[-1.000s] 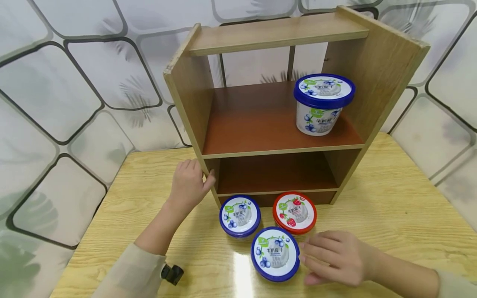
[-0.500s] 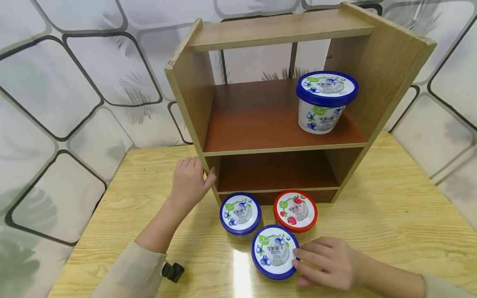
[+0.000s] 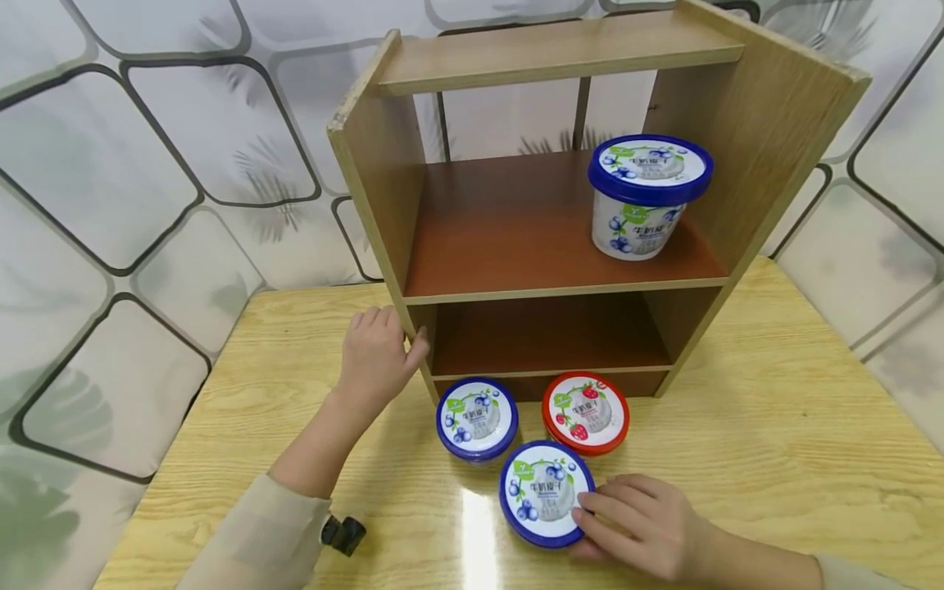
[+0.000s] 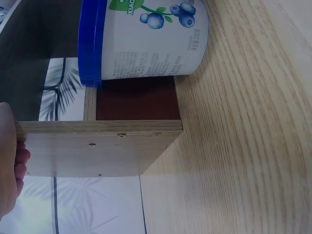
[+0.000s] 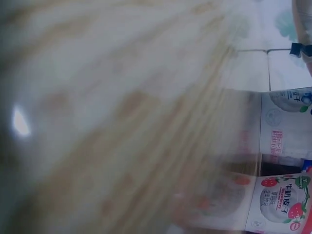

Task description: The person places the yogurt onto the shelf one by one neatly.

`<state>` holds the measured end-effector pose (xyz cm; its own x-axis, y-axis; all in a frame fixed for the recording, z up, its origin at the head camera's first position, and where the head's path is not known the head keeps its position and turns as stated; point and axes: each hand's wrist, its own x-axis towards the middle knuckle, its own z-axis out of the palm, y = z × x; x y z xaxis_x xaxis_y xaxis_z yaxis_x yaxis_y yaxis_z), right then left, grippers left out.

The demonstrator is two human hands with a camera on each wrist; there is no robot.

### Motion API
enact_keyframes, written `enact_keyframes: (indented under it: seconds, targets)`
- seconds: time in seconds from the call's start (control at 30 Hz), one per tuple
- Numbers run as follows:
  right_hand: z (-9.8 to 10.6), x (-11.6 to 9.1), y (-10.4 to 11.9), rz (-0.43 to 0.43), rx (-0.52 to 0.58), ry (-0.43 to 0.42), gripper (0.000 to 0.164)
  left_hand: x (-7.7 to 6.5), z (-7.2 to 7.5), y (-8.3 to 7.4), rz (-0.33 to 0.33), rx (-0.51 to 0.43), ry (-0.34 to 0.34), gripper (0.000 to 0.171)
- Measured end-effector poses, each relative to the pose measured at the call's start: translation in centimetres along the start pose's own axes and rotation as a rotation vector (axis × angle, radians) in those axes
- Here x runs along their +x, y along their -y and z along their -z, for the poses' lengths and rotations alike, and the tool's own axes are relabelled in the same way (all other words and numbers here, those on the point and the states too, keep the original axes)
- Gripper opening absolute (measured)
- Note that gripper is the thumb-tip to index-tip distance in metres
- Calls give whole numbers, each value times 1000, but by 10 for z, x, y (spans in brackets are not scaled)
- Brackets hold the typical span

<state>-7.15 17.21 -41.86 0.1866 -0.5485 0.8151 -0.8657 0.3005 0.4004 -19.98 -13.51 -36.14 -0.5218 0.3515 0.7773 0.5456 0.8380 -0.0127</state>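
Observation:
My left hand [image 3: 376, 352] grips the left side panel of a small wooden shelf unit [image 3: 501, 229], thumb at its front edge and fingers round the outside. In the left wrist view its curled fingers [image 4: 20, 163] show against the panel. My right hand [image 3: 649, 524] touches the right rim of the nearest blue-lidded tub [image 3: 544, 492], fingertips on the lid and thumb low beside it. Just behind stand another blue-lidded blueberry tub [image 3: 477, 419] and a red-lidded strawberry tub [image 3: 587, 412]. The right wrist view shows the strawberry tub [image 5: 282, 202] sideways, but not the right hand.
A blue-lidded tub [image 3: 649, 197] stands at the right end of the upper shelf. Below lies the lower compartment [image 3: 546, 336] with a low front board. The wooden table [image 3: 782, 442] reaches back to a patterned wall covering [image 3: 88, 180].
My right hand has moved left onto the rim of the nearest blue-lidded tub, from just beside it. The left hand keeps its hold on the shelf unit. The head view has shifted slightly.

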Motion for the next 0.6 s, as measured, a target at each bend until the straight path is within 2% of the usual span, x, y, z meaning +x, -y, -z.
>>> enact_keyframes:
  seconds: [0.23,0.4,0.6]
  targets:
    - [3,3,5,-35,0,85,27,1,0,-1,5,17,9,28]
    - [5,4,6,-19,14,102,26,0,0,-2,8,21,8,28]
    - [4,-5,8,-19,28,118,25,-1,0,-2,15,22,10,28]
